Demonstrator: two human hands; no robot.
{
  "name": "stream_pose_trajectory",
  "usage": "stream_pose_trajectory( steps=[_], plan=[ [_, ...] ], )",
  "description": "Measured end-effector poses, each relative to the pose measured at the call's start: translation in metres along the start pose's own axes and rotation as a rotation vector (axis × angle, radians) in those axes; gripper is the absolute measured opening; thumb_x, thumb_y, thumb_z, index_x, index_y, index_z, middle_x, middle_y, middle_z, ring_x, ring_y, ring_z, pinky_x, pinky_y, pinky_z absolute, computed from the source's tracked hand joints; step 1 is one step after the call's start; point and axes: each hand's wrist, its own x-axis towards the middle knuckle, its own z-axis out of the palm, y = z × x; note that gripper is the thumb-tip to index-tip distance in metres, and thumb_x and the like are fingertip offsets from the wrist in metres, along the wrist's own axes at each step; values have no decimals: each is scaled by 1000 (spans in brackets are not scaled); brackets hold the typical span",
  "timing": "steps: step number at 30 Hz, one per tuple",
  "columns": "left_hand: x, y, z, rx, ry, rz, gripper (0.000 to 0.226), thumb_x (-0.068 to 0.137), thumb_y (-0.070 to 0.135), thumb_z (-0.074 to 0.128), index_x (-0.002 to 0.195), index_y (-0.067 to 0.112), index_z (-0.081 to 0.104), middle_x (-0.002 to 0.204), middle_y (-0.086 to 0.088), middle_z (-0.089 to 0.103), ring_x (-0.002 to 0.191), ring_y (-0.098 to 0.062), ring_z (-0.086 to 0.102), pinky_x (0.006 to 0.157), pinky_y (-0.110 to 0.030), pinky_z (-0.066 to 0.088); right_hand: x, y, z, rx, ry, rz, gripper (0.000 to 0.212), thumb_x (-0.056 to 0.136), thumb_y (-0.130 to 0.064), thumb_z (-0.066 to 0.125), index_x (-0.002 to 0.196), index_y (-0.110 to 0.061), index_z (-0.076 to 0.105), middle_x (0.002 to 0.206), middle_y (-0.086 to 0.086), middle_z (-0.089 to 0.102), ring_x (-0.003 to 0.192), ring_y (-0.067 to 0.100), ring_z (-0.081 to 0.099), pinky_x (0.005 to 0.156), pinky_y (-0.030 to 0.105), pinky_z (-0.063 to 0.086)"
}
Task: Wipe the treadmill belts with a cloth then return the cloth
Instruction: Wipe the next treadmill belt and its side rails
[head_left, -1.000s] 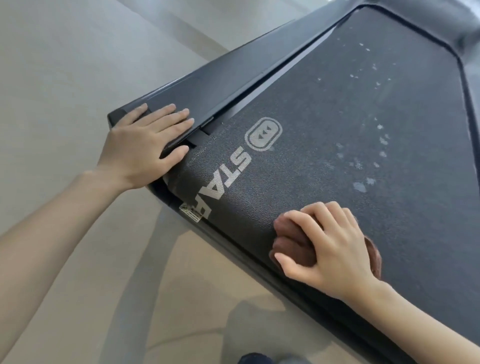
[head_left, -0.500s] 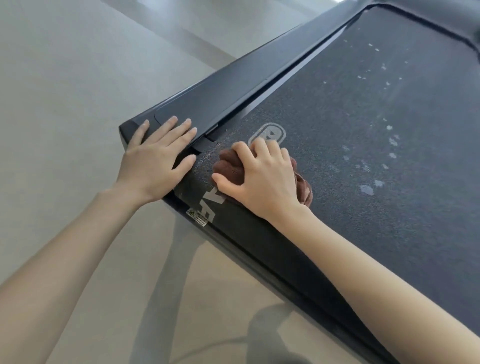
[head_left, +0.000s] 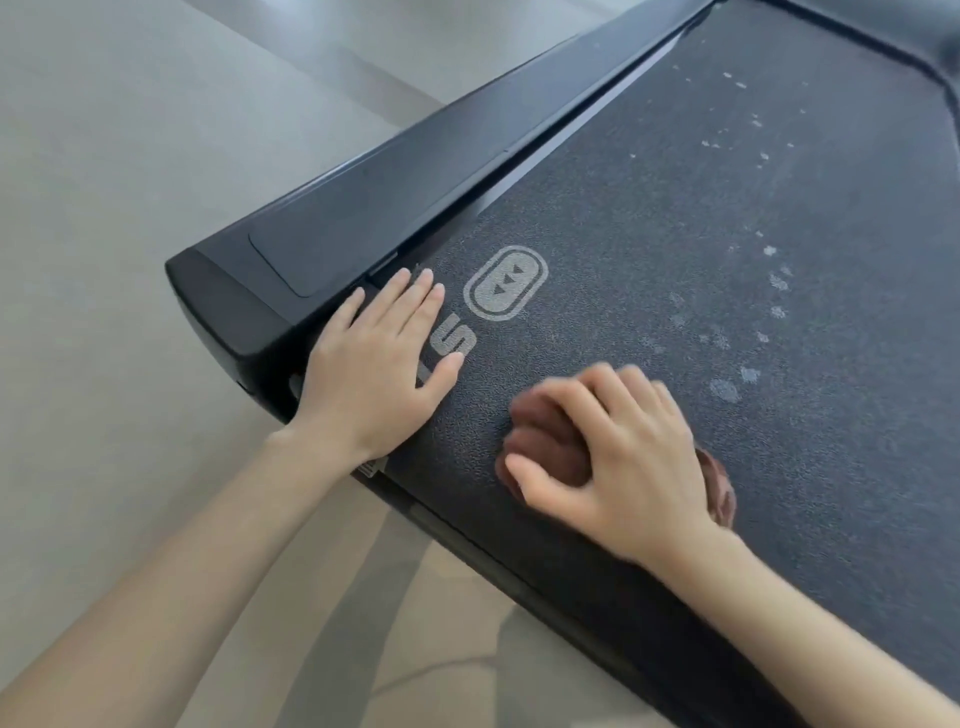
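While the head view shows only the rear end of one treadmill, the step in hand reads clearly as the wiping itself. The right hand (head_left: 618, 457) lies on the belt (head_left: 675, 234) near its rear edge, fingers curled over a bunched brown cloth (head_left: 543, 439) and thumb tucked against it, so the cloth is gripped and pressed to the belt surface; a fold of it shows behind the wrist too. That hand is blurred, which suggests a stroke is under way. The left hand (head_left: 374, 374) lies flat with straight fingers on the belt's left margin, just beside the black side rail (head_left: 389, 208), and holds nothing; it partly covers the printed lettering next to the oval logo (head_left: 506, 283). Pale spots (head_left: 724, 389) dot the belt further up, beyond the cloth, so the wiping looks far from done. The next move probably calls for carrying the cloth forward over those marks with firm downward pressure, the flat hand bracing the body. Grey floor (head_left: 130, 156) surrounds the machine. Where the cloth is to be returned cannot be seen.
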Motion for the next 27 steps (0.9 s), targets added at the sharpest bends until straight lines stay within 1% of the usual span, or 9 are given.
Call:
stream_pose_trajectory(
  steps=[3, 6, 9, 12, 15, 17, 21, 24, 27],
  plan=[
    [0, 0, 0, -16, 14, 14, 73, 86, 56, 16, 145, 16, 34, 153, 2, 28, 142, -12, 20, 116, -37, 16, 55, 14, 21, -14, 12, 18, 56, 79, -64, 45, 104, -18, 65, 92, 6, 59, 87, 30, 53, 77, 41, 41],
    [0, 0, 0, -20, 30, 12, 70, 88, 54, 20, 143, 15, 37, 151, 1, 31, 141, -12, 23, 115, -37, 18, 110, 31, 45, -89, 4, 52, 62, 80, -68, 35, 111, -20, 59, 102, 6, 58, 96, 28, 52, 84, 39, 38],
    [0, 0, -2, -6, 26, 15, 71, 88, 55, 19, 144, 15, 35, 152, 1, 29, 142, -12, 21, 115, -36, 17, 146, 44, 61, -125, 25, 92, 57, 84, -66, 40, 114, -21, 55, 108, 6, 57, 102, 29, 50, 88, 40, 37],
    [-1, 1, -4, 12, -2, 17, 73, 87, 57, 14, 146, 16, 29, 154, 3, 24, 143, -10, 15, 116, -34, 13, 153, 45, 64, -145, 26, 124, 56, 85, -66, 41, 115, -20, 54, 111, 7, 57, 104, 30, 49, 89, 39, 35],
    [-1, 2, -6, 12, -36, 24, 71, 89, 56, 16, 148, 18, 24, 156, 4, 18, 144, -9, 9, 116, -33, 9, 126, 41, 50, -176, 0, 159, 59, 85, -68, 38, 116, -21, 54, 110, 6, 56, 102, 29, 49, 87, 38, 33],
    [0, 2, -7, 5, -58, 18, 71, 88, 56, 16, 148, 19, 21, 156, 6, 15, 144, -7, 7, 117, -33, 7, 83, 40, 31, -141, -19, 136, 61, 83, -68, 36, 115, -21, 57, 103, 6, 56, 95, 28, 49, 84, 37, 34],
    [1, 10, -8, -1, -125, -3, 81, 81, 64, 6, 149, 20, 14, 157, 7, 6, 144, -6, -3, 117, -40, -3, -33, 46, -16, -57, 9, 115, 56, 78, -63, 50, 109, -18, 65, 92, 5, 57, 82, 30, 51, 75, 41, 40],
    [2, 35, -5, 33, -151, 88, 85, 79, 64, 0, 150, 18, 13, 157, 5, 5, 143, -5, -5, 117, -43, -6, -90, 57, -37, -67, -41, 120, 55, 74, -61, 56, 106, -18, 67, 92, 3, 58, 78, 29, 52, 71, 43, 43],
    [7, 64, -3, -28, -157, 167, 80, 82, 62, 6, 148, 19, 21, 156, 5, 12, 142, -6, 0, 117, -45, -3, -85, 66, -37, -64, -43, 96, 51, 73, -60, 57, 101, -19, 69, 88, 2, 58, 76, 27, 52, 69, 42, 45]
  ],
)
